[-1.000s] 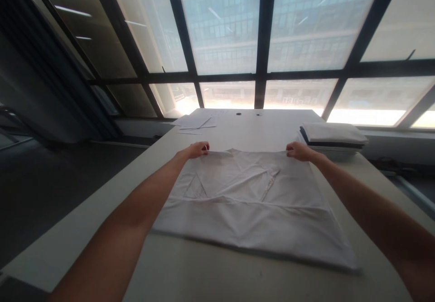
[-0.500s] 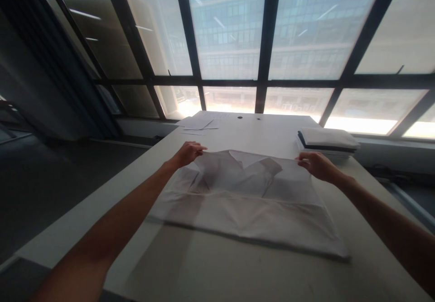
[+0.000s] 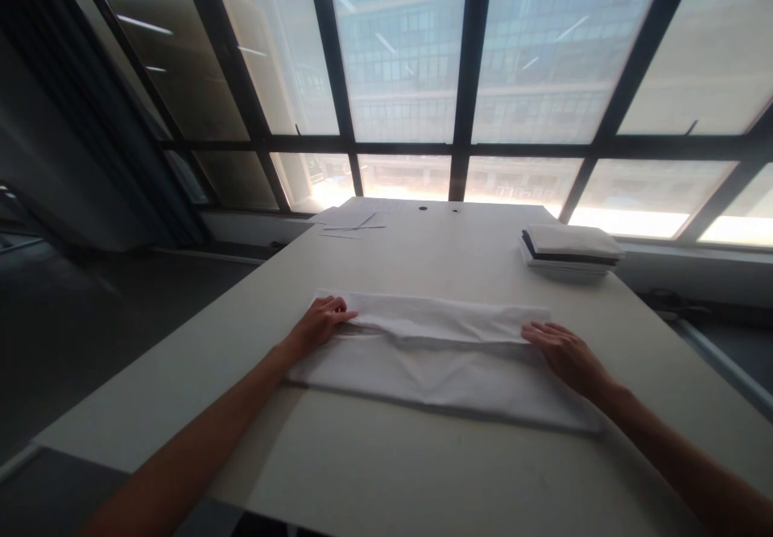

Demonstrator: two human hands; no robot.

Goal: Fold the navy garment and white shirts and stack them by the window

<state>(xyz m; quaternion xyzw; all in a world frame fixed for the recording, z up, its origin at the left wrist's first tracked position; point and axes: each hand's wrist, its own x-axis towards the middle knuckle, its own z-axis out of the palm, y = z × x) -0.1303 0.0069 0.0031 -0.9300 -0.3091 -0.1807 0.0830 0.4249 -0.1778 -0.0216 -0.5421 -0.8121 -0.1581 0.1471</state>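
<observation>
A white cloth [image 3: 447, 372] lies folded in a wide band across the table in front of me, with a flap [image 3: 440, 318] turned down over its far part. My left hand [image 3: 323, 321] is at the left end of this flap, its fingers curled and closed on the cloth edge. At the right end, my right hand [image 3: 559, 348] rests with fingers stretched out flat against the flap's edge. A few shallow creases run over the near layer of the cloth.
The white table [image 3: 423, 259] reaches toward large windows. A stack of folded cloths [image 3: 571, 249], white with a dark layer, sits at its right edge. Loose paper sheets [image 3: 347, 219] lie at the far left. A dark curtain [image 3: 109, 118] hangs on the left.
Both hands have come down and nearer to me. The cloth's far edge, held up and stretched between them before, now lies folded over toward me. The right hand's fingers have flattened.
</observation>
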